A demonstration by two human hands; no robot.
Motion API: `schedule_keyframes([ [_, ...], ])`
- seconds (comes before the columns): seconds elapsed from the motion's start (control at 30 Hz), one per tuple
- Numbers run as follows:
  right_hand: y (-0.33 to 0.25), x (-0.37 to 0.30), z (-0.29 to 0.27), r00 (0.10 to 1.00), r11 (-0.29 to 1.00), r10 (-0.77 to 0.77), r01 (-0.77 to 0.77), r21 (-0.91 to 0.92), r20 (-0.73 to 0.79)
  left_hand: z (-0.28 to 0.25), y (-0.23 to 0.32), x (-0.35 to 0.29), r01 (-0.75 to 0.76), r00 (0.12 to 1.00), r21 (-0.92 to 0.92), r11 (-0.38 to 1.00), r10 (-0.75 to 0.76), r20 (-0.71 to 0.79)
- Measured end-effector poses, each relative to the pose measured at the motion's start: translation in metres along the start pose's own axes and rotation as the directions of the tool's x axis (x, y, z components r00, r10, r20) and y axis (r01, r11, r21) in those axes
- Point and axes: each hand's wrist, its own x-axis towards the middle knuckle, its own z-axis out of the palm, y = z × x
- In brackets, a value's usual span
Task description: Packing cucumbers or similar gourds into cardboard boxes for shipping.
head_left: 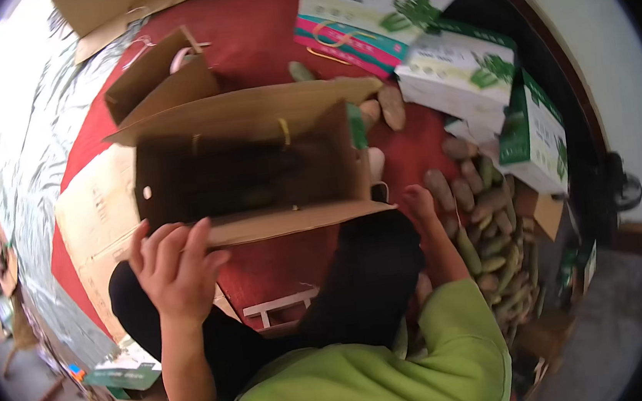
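Note:
An open cardboard box sits in front of my knees with its long flaps spread. Its inside is dark, and I cannot make out what lies at the bottom. My left hand is at the box's near left corner, fingers apart and holding nothing; whether it touches the flap is unclear. Beyond the box's near right corner, next to my knee, is my right hand. Its fingers are small and blurred, so their grip does not show. Close by on its right lies a heap of long green and brownish vegetables.
White and green printed cartons stand at the far right, near a wall. A smaller open cardboard box is behind the large one. Flattened cardboard lies to the left on the red floor covering. A white frame-like piece lies between my legs.

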Motion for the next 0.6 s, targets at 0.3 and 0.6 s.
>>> schedule_keyframes([
  [0.3,0.012,0.013,0.004,0.993,0.994,-0.072,0.064,-0.088,-0.09,0.016,0.018,0.002,0.004,1.0,0.045,0.999,-0.003,-0.005],
  [0.6,-0.085,0.096,0.026,0.982,0.965,-0.181,0.165,-0.206,-0.062,0.015,0.018,0.002,0.031,0.999,0.057,0.998,-0.03,-0.011],
])
